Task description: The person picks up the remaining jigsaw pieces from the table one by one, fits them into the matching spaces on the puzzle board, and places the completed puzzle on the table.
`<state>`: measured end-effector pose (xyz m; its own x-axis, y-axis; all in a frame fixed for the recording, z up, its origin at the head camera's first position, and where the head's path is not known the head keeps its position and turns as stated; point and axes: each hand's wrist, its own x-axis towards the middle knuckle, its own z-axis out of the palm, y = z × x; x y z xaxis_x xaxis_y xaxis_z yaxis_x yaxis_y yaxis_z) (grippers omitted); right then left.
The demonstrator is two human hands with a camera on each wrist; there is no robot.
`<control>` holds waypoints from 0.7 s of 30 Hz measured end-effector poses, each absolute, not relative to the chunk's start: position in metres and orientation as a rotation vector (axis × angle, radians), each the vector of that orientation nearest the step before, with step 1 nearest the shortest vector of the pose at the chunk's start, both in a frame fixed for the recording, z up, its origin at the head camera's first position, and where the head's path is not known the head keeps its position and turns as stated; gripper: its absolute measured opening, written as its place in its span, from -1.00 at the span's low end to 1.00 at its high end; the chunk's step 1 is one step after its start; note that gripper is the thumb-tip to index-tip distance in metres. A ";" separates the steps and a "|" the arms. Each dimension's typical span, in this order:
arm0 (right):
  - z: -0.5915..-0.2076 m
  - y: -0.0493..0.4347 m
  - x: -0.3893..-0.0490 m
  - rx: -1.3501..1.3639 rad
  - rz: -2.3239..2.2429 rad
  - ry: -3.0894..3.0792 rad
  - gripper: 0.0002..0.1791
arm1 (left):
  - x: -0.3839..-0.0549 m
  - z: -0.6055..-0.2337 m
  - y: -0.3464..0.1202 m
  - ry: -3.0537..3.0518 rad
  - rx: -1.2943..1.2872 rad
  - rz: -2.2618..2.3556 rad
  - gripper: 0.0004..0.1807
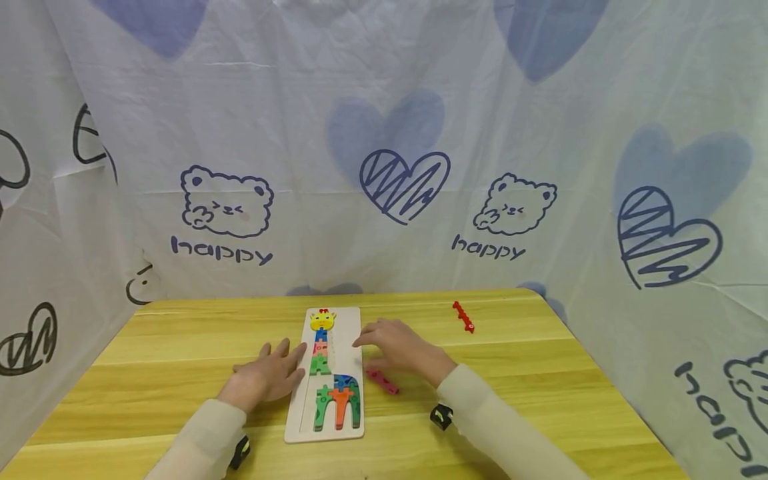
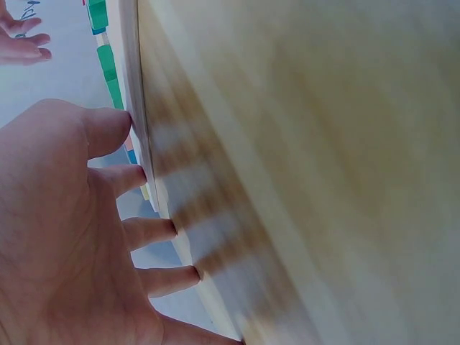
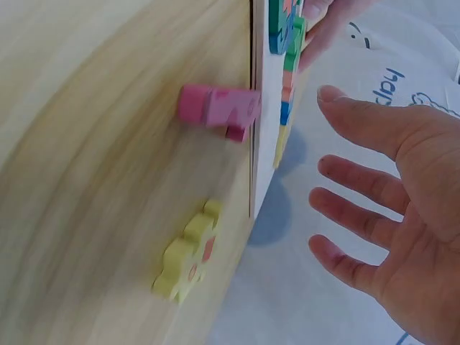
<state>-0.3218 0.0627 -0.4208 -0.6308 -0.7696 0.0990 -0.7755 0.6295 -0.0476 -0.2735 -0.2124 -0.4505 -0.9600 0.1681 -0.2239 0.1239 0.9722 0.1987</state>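
A white puzzle board (image 1: pixel 347 343) lies on the table with a giraffe partly filled in: a yellow head (image 1: pixel 323 323), coloured neck pieces and a lower body with legs. At the board's left edge my left hand (image 1: pixel 264 379) has its fingers spread; in the left wrist view the thumb (image 2: pixel 109 131) meets the edge. My right hand (image 1: pixel 401 345) hovers by the right edge with nothing in its relaxed fingers. Near it on the table lies a pink puzzle piece (image 1: pixel 383 382). The right wrist view also has a yellow piece (image 3: pixel 187 257), which I cannot make out in the head view.
A red puzzle piece (image 1: pixel 463 317) lies at the far right of the wooden table (image 1: pixel 504 380). Behind the table hangs a white curtain (image 1: pixel 312 120) printed with hearts and bears. Dark straps (image 1: pixel 441 417) sit at both wrists.
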 end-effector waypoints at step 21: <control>-0.441 0.128 -0.318 1.098 0.076 -2.869 -0.46 | -0.273 -0.449 -0.210 2.882 0.211 0.270 -0.33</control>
